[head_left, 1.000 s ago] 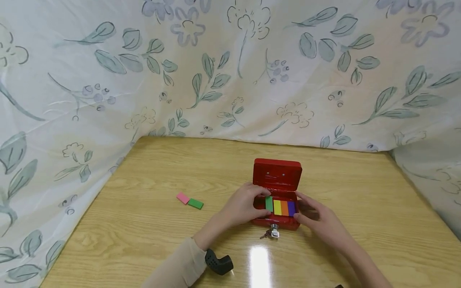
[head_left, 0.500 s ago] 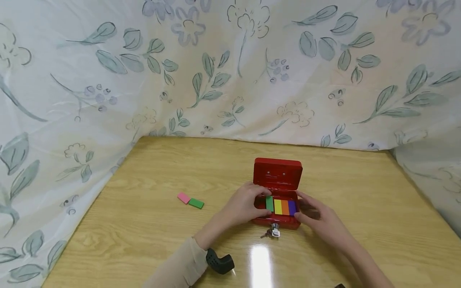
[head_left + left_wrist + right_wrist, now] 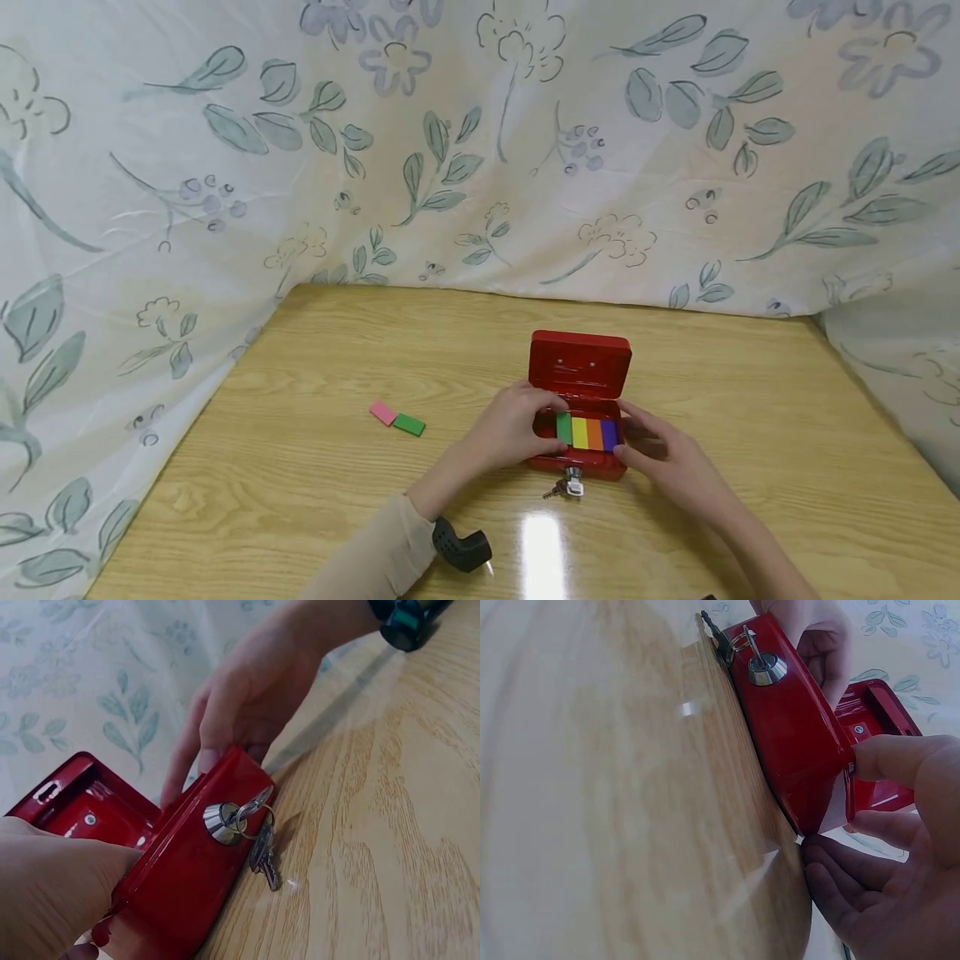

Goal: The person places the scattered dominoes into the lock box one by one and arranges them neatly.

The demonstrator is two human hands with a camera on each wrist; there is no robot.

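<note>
Head view: the open red cash box [image 3: 602, 467] sits on the wooden table [image 3: 735, 367], holding a yellow tile [image 3: 580, 433], orange tile [image 3: 595, 434] and purple tile [image 3: 609, 435]. The left hand [image 3: 516, 427] pinches the green tile [image 3: 564, 428] beside the yellow one; the right hand [image 3: 671, 454], apart from it, grips the box's right side. Well left lie a pink tile [image 3: 382, 412] and a loose green tile [image 3: 408, 424]. Floral cloth [image 3: 480, 183] meets the table's far edge; wood extends rightward.

Left wrist view: keys [image 3: 265, 855] hang at the front lock [image 3: 222, 823]; the box hides the tiles.

Right wrist view: the right thumb [image 3: 891, 760] touches the box's corner.

Glossy red box [image 3: 600, 467], upright, hinged lid [image 3: 581, 364] raised; oblong green block [image 3: 564, 428] inside
</note>
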